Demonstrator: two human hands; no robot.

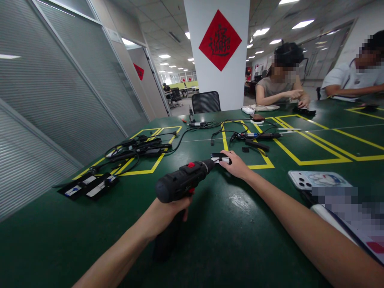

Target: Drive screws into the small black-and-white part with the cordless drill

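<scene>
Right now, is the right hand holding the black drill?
No, the left hand grips the drill; the right hand holds a small black part.

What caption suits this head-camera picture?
Left hand grips a black power screwdriver; right hand holds a small black-and-white part on green table.

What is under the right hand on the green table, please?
A small black part with a white label pokes out from under the right hand. Its fingers hide the right end. The left hand's drill points at it.
</scene>
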